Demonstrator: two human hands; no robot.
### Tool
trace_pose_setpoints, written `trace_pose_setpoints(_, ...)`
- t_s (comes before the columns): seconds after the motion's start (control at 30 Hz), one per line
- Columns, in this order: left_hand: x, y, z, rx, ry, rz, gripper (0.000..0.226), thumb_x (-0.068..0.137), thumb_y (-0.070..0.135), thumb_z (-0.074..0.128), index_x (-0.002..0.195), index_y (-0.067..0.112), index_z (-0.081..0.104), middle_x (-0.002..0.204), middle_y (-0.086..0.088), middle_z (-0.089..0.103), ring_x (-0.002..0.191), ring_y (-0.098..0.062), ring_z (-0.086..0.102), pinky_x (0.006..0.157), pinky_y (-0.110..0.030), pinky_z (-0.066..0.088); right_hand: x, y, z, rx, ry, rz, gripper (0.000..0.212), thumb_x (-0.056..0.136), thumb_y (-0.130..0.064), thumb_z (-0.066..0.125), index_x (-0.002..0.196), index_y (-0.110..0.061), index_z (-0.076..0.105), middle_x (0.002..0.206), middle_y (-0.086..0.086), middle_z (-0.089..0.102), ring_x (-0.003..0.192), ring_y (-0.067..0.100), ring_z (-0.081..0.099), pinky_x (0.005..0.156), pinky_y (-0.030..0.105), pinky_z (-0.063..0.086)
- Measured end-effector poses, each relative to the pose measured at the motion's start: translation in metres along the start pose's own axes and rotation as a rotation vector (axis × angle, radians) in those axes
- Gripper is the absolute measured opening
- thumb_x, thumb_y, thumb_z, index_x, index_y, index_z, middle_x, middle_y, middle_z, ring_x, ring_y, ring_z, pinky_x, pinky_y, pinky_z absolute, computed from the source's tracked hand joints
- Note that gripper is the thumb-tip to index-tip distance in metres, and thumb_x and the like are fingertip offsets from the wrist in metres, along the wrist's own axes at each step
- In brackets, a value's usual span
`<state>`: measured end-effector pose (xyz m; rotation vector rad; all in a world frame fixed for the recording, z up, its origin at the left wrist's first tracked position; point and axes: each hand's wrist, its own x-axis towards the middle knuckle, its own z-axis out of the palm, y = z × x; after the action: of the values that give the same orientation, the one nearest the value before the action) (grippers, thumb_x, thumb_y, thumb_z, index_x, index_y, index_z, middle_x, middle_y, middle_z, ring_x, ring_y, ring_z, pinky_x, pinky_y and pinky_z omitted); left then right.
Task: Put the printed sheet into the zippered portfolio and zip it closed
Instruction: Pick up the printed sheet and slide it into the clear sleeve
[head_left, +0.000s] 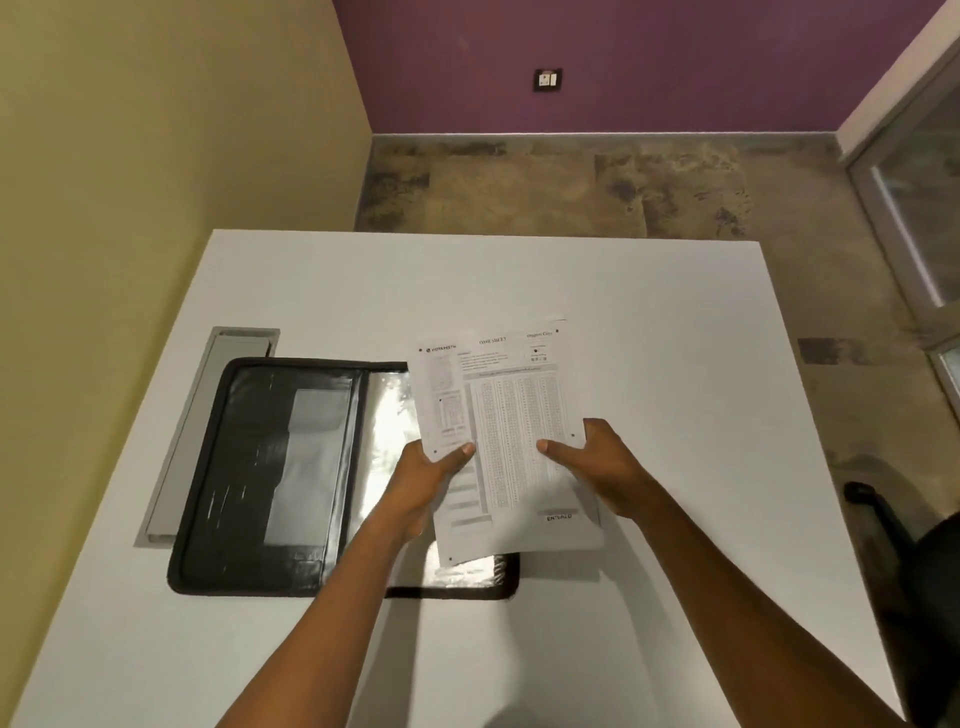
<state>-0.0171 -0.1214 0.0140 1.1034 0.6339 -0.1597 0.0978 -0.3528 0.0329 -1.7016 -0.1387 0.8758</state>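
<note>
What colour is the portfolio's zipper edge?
Black, on the portfolio rim; head view shows it.

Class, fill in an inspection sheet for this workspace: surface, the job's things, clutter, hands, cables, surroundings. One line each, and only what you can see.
Surface: white table, a grey cable-slot cover set in near its left side.
Job's things: printed sheet held above the table; black zippered portfolio lying open flat, clear sleeve on its right half.
Clutter: nothing seen.
Hands: left hand grips the sheet's left edge, right hand its right edge, thumbs on top.
Cables: nothing seen.
Surroundings: yellow wall at left, purple wall with a switch plate, mottled floor, dark chair at right.
</note>
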Motion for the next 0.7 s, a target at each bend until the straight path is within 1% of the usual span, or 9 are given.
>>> trace_pose_setpoints(0.1,0.014,0.013,-0.031,0.022,0.108,-0.017,0.039,0.089,0.009,0.080,0.127,0.011,0.071,0.120,-0.006,0.078,0.109,-0.023,0.076,0.085,-0.033,0.064,0.024,-0.001,0.020,-0.009,0.019,0.018,0.034,0.093,-0.028,0.076,0.126,-0.025,0.071,0.118,-0.012,0.077,0.107,0.008,0.074,0.092,0.028,0.059)
trace_pose_setpoints(0.2,0.033,0.024,-0.059,0.123,0.243,-0.027,0.026,0.088,0.010,0.082,0.113,0.005,0.075,0.103,-0.011,0.080,0.084,-0.027,0.078,0.069,-0.026,0.063,0.046,-0.002,0.030,-0.004,0.034,0.057,0.019,0.093,-0.027,0.077,0.111,-0.032,0.074,0.109,-0.013,0.080,0.100,0.008,0.076,0.079,0.022,0.062)
trace_pose_setpoints(0.27,0.050,0.028,-0.076,0.119,0.294,-0.009,0.013,0.090,0.008,0.079,0.100,0.001,0.075,0.091,-0.020,0.076,0.066,-0.030,0.069,0.058,-0.028,0.058,0.058,-0.001,0.031,-0.005,0.039,0.061,0.019,0.094,-0.028,0.076,0.113,-0.028,0.075,0.108,-0.009,0.080,0.100,0.011,0.077,0.077,0.021,0.062)
trace_pose_setpoints(0.33,0.068,0.033,-0.092,0.170,0.327,0.038,0.006,0.095,0.004,0.072,0.098,0.001,0.076,0.092,-0.021,0.078,0.075,-0.042,0.074,0.069,-0.042,0.064,0.068,-0.001,0.031,-0.003,0.063,0.070,0.024,0.094,-0.031,0.076,0.117,-0.023,0.075,0.109,-0.005,0.080,0.100,0.014,0.077,0.081,0.027,0.064)
trace_pose_setpoints(0.37,0.079,0.035,-0.101,0.303,0.359,0.077,0.008,0.096,0.005,0.070,0.101,0.003,0.077,0.093,-0.018,0.079,0.083,-0.041,0.076,0.077,-0.048,0.065,0.072,-0.001,0.030,0.003,0.079,0.075,0.025,0.093,-0.032,0.076,0.117,-0.023,0.075,0.108,-0.004,0.080,0.100,0.015,0.077,0.081,0.029,0.064)
trace_pose_setpoints(0.47,0.109,0.041,-0.124,0.825,0.425,0.209,0.019,0.097,0.017,0.069,0.113,0.012,0.078,0.107,-0.006,0.078,0.096,-0.027,0.074,0.087,-0.043,0.061,0.080,-0.001,0.027,0.026,0.130,0.086,0.027,0.092,-0.034,0.077,0.117,-0.024,0.074,0.107,-0.003,0.080,0.097,0.018,0.078,0.079,0.033,0.065)
trace_pose_setpoints(0.53,0.126,0.046,-0.134,1.037,0.398,0.269,0.025,0.099,0.026,0.065,0.119,0.016,0.076,0.117,-0.004,0.073,0.105,-0.024,0.069,0.088,-0.040,0.058,0.084,-0.001,0.025,0.047,0.145,0.090,0.028,0.093,-0.032,0.076,0.119,-0.020,0.073,0.107,0.000,0.080,0.097,0.019,0.078,0.075,0.031,0.065)
trace_pose_setpoints(0.63,0.147,0.050,-0.141,1.330,0.313,0.365,0.026,0.097,0.021,0.063,0.120,0.015,0.074,0.122,-0.005,0.067,0.115,-0.026,0.059,0.089,-0.040,0.055,0.089,-0.002,0.025,0.065,0.168,0.124,0.025,0.095,-0.029,0.074,0.118,-0.018,0.072,0.104,-0.001,0.080,0.093,0.017,0.079,0.071,0.027,0.063)
trace_pose_setpoints(0.7,0.155,0.051,-0.144,1.469,0.294,0.434,0.021,0.092,0.015,0.066,0.110,0.011,0.075,0.114,-0.006,0.068,0.107,-0.028,0.059,0.085,-0.043,0.055,0.093,-0.003,0.025,0.086,0.194,0.165,0.022,0.094,-0.027,0.075,0.114,-0.020,0.072,0.100,-0.003,0.081,0.089,0.016,0.079,0.068,0.026,0.063)
